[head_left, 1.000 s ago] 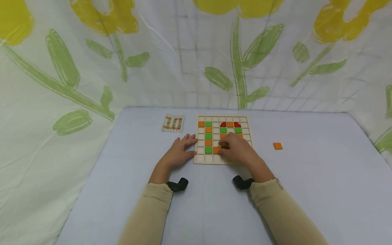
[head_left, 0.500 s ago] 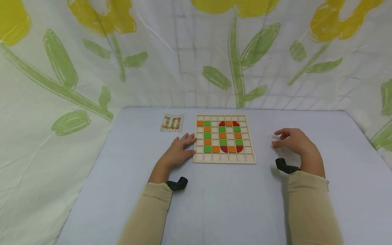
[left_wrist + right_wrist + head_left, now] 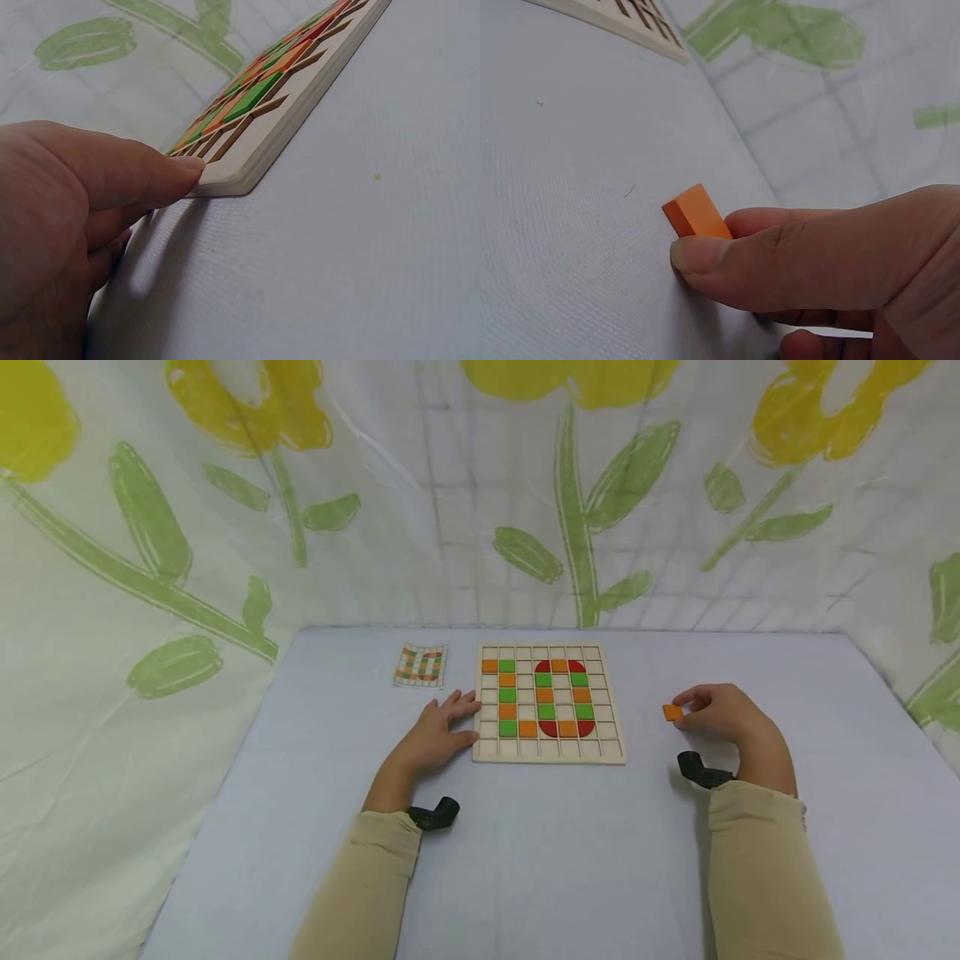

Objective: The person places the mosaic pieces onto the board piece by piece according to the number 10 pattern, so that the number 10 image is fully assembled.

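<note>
My right hand [image 3: 723, 717] pinches an orange square tile [image 3: 672, 712] between thumb and fingers, to the right of the board. In the right wrist view the tile [image 3: 697, 211] sticks out past the thumb tip, tilted. A pale wooden grid board [image 3: 549, 750] lies flat, with orange, green and red tiles set in its cells in the shape of a 1 and a 0. My left hand [image 3: 435, 732] rests with fingers spread at the board's left edge. The left wrist view shows its thumb [image 3: 142, 169] touching the top of the board's corner.
A small pattern card [image 3: 421, 666] with a matching coloured grid lies left of the board. The white-covered table [image 3: 525, 852] meets a flower-printed cloth [image 3: 375, 568] at the back. A black device [image 3: 435, 813] sits on each wrist.
My right hand has moved right, off the board, and picked up the orange tile from the table. A red tile now sits where that hand was. The left hand has stayed at the board's edge.
</note>
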`<control>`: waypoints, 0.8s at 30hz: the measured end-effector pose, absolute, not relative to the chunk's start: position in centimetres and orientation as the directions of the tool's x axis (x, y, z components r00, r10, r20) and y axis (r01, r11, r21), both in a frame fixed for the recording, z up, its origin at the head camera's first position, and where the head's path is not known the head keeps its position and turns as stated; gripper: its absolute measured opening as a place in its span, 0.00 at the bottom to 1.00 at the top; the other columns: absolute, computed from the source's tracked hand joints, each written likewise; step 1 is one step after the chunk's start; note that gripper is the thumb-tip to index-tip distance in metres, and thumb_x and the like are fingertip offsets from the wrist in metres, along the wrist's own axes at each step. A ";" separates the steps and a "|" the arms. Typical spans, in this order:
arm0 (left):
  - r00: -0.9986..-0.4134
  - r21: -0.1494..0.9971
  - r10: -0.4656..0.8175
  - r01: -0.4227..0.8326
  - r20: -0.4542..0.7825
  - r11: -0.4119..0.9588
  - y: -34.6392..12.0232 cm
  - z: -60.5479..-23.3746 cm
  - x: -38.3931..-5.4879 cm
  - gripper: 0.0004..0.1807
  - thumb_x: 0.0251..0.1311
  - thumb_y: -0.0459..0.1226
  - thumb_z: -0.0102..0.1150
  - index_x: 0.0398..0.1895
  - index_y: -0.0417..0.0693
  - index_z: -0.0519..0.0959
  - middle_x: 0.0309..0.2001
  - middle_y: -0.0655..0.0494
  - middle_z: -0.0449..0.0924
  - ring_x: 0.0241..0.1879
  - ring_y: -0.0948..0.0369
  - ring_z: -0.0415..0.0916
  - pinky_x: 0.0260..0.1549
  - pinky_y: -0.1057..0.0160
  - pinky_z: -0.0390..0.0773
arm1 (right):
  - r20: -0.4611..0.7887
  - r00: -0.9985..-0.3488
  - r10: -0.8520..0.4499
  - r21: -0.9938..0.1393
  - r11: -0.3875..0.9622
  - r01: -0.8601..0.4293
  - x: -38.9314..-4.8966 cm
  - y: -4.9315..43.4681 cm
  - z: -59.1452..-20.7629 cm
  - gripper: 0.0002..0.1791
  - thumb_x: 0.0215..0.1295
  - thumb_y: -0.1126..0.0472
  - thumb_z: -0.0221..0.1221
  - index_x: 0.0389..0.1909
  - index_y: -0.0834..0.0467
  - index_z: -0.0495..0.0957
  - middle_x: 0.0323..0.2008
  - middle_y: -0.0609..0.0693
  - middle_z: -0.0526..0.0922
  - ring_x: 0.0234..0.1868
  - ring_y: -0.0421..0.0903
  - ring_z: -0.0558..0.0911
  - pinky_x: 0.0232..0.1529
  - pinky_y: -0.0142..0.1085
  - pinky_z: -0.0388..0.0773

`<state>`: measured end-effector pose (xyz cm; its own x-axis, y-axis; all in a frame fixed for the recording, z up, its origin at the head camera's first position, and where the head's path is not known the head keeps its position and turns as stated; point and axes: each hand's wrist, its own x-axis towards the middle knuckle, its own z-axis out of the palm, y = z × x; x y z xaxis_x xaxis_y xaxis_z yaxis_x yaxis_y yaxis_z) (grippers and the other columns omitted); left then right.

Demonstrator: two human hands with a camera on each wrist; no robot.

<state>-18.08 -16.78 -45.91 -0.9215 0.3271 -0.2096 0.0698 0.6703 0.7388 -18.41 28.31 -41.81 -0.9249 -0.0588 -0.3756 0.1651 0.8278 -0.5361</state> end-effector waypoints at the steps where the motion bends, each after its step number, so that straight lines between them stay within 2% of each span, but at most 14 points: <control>1: -0.922 0.738 0.322 0.063 -0.215 0.671 -16.7 -45.9 -18.0 0.31 0.64 0.44 0.61 0.71 0.58 0.68 0.76 0.69 0.54 0.79 0.60 0.37 0.76 0.45 0.35 | -0.372 -0.926 -0.059 -0.537 0.828 0.163 -18.4 28.2 -41.8 0.26 0.60 0.52 0.65 0.57 0.59 0.78 0.48 0.59 0.74 0.49 0.55 0.72 0.44 0.41 0.70; 11: -0.926 0.740 0.316 0.065 -0.205 0.670 -16.6 -45.5 -17.9 0.31 0.64 0.43 0.62 0.70 0.56 0.70 0.76 0.68 0.55 0.79 0.60 0.38 0.76 0.45 0.36 | -0.348 -0.937 -0.038 -0.529 0.833 0.162 -19.0 27.3 -42.3 0.25 0.61 0.51 0.64 0.55 0.61 0.78 0.43 0.57 0.74 0.46 0.54 0.72 0.39 0.39 0.68; 19: -0.926 0.747 0.319 0.066 -0.202 0.662 -16.5 -45.4 -17.9 0.30 0.64 0.43 0.62 0.70 0.56 0.70 0.76 0.67 0.55 0.79 0.60 0.39 0.76 0.45 0.36 | -0.352 -0.935 -0.033 -0.523 0.836 0.168 -19.2 26.7 -42.4 0.23 0.62 0.51 0.64 0.54 0.60 0.78 0.44 0.58 0.74 0.45 0.54 0.71 0.39 0.39 0.68; 24: -0.926 0.738 0.315 0.062 -0.209 0.672 -16.7 -45.4 -17.8 0.30 0.64 0.43 0.62 0.70 0.56 0.70 0.76 0.68 0.55 0.79 0.60 0.38 0.76 0.45 0.36 | -0.354 -0.935 -0.032 -0.526 0.833 0.171 -19.2 26.4 -42.3 0.26 0.62 0.49 0.64 0.56 0.61 0.77 0.46 0.59 0.74 0.45 0.54 0.71 0.39 0.39 0.68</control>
